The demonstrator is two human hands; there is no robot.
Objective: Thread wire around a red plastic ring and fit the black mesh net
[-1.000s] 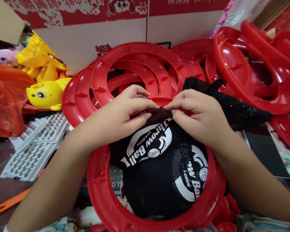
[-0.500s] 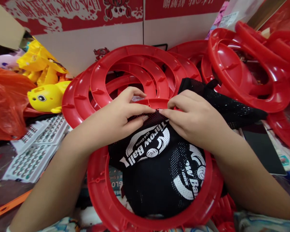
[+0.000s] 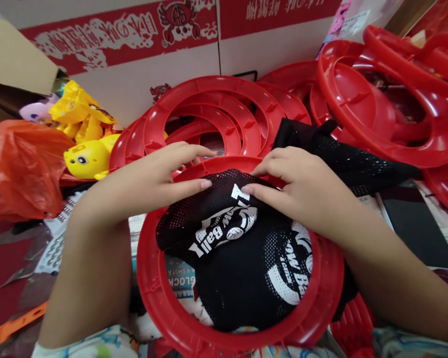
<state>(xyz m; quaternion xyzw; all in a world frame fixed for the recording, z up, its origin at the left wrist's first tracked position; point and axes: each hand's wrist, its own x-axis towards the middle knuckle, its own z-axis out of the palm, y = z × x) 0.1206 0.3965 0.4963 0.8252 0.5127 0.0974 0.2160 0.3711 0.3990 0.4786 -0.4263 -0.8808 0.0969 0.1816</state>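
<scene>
A black mesh cloth (image 3: 239, 278) with white "Throw Ball" print lies across a red plastic ring (image 3: 149, 268) in front of me. Its upper part is folded over near the far rim. My right hand (image 3: 294, 184) grips the cloth at that rim, thumb on the near side and fingers curled beyond it. My left hand (image 3: 160, 179) is over the left part of the far rim. Its thumb lies along the mesh, its fingers stretch apart from the thumb, and nothing is visibly pinched between them.
Stacked red rings (image 3: 209, 89) lean by a white and red carton (image 3: 134, 64). More black mesh (image 3: 343, 159) and red rings (image 3: 392, 134) lie right, above a dark flat panel (image 3: 414, 223). Yellow toys (image 3: 89, 159), an orange bag (image 3: 18, 169) and a tray of metal balls (image 3: 56, 243) are left.
My left hand has moved left, away from the right hand, and its pinch on the mesh has opened. The mesh edge has spread and shifted along the far rim. The view has turned slightly.
</scene>
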